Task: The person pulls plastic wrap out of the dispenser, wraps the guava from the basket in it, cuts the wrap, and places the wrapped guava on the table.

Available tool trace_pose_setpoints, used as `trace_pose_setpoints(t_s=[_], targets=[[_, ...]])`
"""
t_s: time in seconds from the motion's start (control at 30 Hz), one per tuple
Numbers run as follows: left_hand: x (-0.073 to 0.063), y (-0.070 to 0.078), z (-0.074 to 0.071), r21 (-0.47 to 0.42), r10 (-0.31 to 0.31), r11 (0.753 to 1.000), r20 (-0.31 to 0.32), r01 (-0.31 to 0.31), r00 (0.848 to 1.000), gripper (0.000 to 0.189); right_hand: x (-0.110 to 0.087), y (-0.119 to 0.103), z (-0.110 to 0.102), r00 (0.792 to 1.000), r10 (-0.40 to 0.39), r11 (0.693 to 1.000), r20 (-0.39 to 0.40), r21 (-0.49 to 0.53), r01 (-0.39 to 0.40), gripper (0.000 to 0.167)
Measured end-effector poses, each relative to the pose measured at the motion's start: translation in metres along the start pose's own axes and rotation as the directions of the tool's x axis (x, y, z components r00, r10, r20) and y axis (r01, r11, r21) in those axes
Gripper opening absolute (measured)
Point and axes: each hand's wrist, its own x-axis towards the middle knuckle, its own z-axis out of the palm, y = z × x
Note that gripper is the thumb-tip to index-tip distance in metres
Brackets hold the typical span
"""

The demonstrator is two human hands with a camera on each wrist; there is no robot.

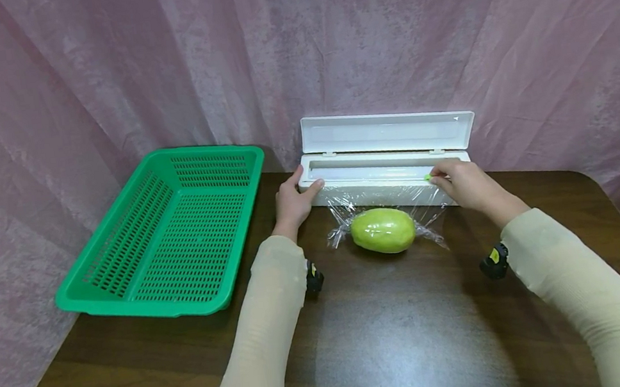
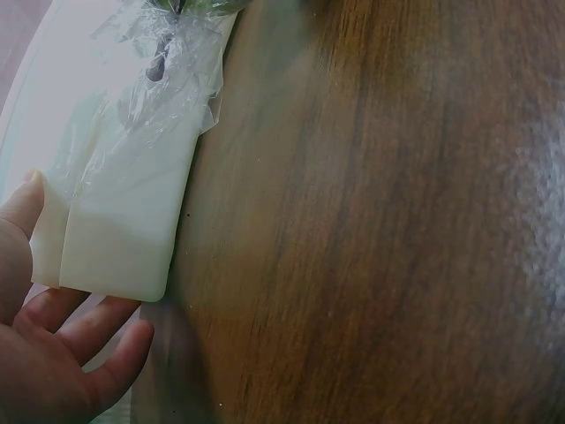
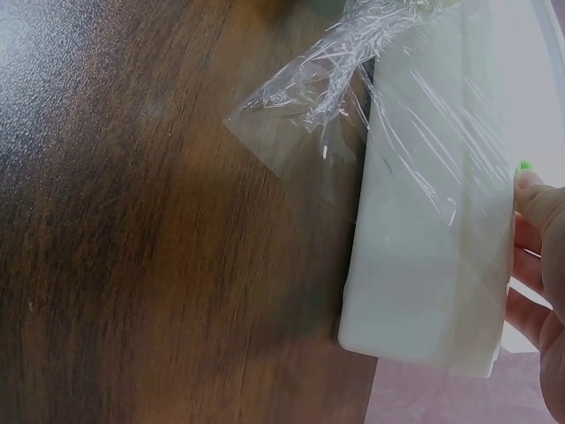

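Note:
A white cling film dispenser (image 1: 386, 132) stands at the back of the table with its lid up and a film roll inside. My left hand (image 1: 293, 205) grips its left end, thumb on the front top edge and fingers round the end wall (image 2: 124, 238). Near the right end, my right hand (image 1: 467, 187) pinches a small green slide cutter (image 1: 427, 177) at the dispenser's top edge. Clear cling film (image 3: 327, 84) runs down over the front face to a yellow-green oval melon (image 1: 383, 231). The melon lies on the table just before the dispenser, film bunched at both its ends.
To the left, a green slotted plastic basket (image 1: 253, 226) stands on the dark wooden table (image 1: 409, 336). A pink curtain (image 1: 383, 29) hangs right behind the dispenser. Black wrist cameras (image 1: 494, 261) sit at both sleeve cuffs.

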Motion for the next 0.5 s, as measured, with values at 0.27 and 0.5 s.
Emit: trace_pose_setpoints(t_s=[0.27, 0.5], targets=[[0.0007, -0.0005, 0.0006, 0.003, 0.005, 1.0, -0.004, -0.005, 1.0, 0.071, -0.0003, -0.0003, -0.0006, 1.0, 0.011, 1.0, 0.015, -0.001, -0.011, 0.017], [0.0007, -0.0005, 0.0003, 0.005, -0.001, 1.0, 0.001, 0.001, 1.0, 0.07, 0.0002, 0.0001, -0.0018, 1.0, -0.002, 1.0, 0.01, -0.004, 0.002, 0.016]])
